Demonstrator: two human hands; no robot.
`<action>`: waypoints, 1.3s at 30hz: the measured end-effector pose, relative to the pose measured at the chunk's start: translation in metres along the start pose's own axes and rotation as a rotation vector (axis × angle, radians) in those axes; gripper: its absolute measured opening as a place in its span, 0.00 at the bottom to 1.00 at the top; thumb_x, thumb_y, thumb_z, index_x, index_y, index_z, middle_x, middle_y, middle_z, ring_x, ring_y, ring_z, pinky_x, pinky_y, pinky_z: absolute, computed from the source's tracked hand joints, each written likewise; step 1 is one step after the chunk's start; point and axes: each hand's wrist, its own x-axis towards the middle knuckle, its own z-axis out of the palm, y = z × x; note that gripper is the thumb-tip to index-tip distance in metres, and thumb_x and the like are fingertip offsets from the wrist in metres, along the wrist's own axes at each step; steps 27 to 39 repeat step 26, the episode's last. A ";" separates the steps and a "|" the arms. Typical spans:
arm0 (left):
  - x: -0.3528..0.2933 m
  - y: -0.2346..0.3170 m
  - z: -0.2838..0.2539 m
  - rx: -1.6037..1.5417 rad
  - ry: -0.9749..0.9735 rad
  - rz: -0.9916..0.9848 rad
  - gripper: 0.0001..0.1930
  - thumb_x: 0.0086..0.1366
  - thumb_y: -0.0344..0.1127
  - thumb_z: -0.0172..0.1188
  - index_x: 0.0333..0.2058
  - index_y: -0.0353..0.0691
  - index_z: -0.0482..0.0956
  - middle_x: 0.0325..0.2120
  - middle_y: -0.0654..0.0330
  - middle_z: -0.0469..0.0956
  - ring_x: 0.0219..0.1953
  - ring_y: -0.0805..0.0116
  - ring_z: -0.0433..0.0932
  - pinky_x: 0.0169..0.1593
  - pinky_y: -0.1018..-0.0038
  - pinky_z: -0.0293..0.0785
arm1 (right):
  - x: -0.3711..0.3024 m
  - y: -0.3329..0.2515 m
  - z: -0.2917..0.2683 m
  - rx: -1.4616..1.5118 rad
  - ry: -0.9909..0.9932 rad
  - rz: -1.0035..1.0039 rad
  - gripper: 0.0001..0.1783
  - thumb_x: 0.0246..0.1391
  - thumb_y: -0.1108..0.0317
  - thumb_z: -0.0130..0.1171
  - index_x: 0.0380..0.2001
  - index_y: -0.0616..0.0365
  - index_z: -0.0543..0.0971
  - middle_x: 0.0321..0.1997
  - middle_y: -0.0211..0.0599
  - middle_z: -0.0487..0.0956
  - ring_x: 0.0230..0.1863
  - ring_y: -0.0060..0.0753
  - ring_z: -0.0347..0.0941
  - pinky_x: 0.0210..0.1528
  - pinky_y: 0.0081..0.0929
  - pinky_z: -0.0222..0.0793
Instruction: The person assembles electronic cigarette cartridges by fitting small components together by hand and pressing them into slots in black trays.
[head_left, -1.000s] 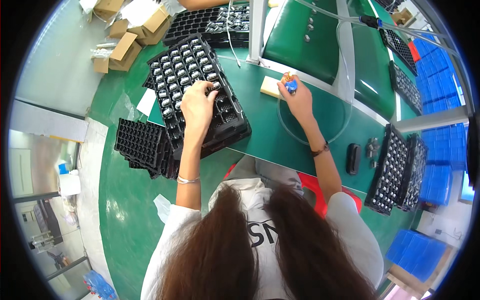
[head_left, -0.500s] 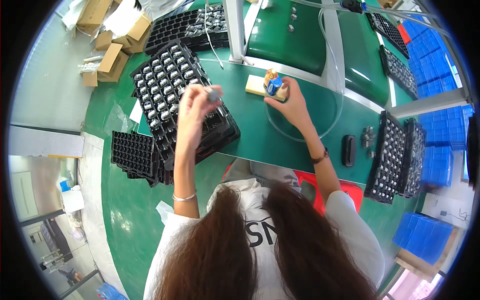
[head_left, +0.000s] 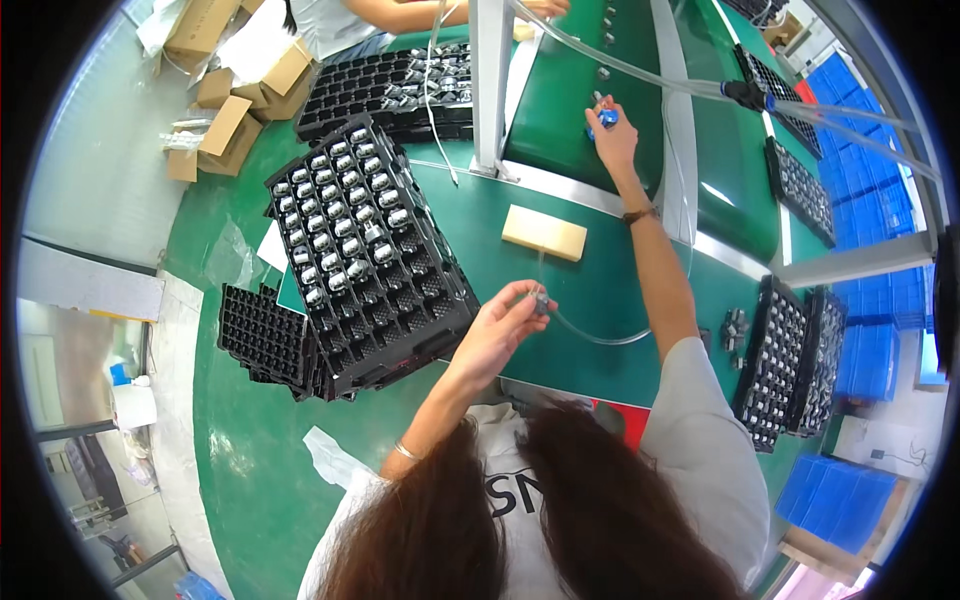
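My left hand (head_left: pixel 507 325) is over the green table (head_left: pixel 480 225) near its front edge, its fingertips pinched on a small grey metal part (head_left: pixel 541 301). My right hand (head_left: pixel 617 140) is stretched out over the green belt (head_left: pixel 570 120) beyond the table, its fingers closed round a small blue object (head_left: pixel 606 118) whose kind I cannot make out. A pale yellow block (head_left: pixel 544 233) lies on the table between the hands. To the left, a tilted black tray (head_left: pixel 420 330) on a stack holds rows of silver metal parts (head_left: pixel 340 225); its near cells have none.
A white post (head_left: pixel 490 90) and a clear hose (head_left: pixel 610 341) stand close to my reach. Loose metal parts (head_left: pixel 735 330) and filled black trays (head_left: pixel 770 360) are on the right. Another person's arm (head_left: pixel 420 14) shows at the back, near cardboard boxes (head_left: pixel 225 140).
My right hand has moved from the yellow block out over the belt with the blue object. My left hand has come from the tray toward the table's middle, holding a grey metal part.
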 end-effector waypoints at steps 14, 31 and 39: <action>0.004 0.024 0.021 0.229 0.140 0.268 0.19 0.62 0.30 0.55 0.52 0.35 0.68 0.39 0.64 0.73 0.42 0.78 0.70 0.49 0.80 0.66 | -0.077 -0.115 -0.082 0.632 -0.354 0.249 0.19 0.49 0.57 0.60 0.39 0.59 0.74 0.34 0.32 0.75 0.36 0.23 0.70 0.40 0.22 0.65; -0.025 0.015 0.025 0.314 0.112 0.298 0.27 0.56 0.23 0.59 0.55 0.33 0.64 0.45 0.56 0.73 0.46 0.75 0.73 0.51 0.81 0.68 | -0.204 -0.174 -0.142 0.821 -0.691 0.208 0.15 0.52 0.61 0.56 0.36 0.61 0.73 0.33 0.31 0.75 0.34 0.18 0.70 0.39 0.18 0.66; -0.025 0.015 0.025 0.314 0.112 0.298 0.27 0.56 0.23 0.59 0.55 0.33 0.64 0.45 0.56 0.73 0.46 0.75 0.73 0.51 0.81 0.68 | -0.204 -0.174 -0.142 0.821 -0.691 0.208 0.15 0.52 0.61 0.56 0.36 0.61 0.73 0.33 0.31 0.75 0.34 0.18 0.70 0.39 0.18 0.66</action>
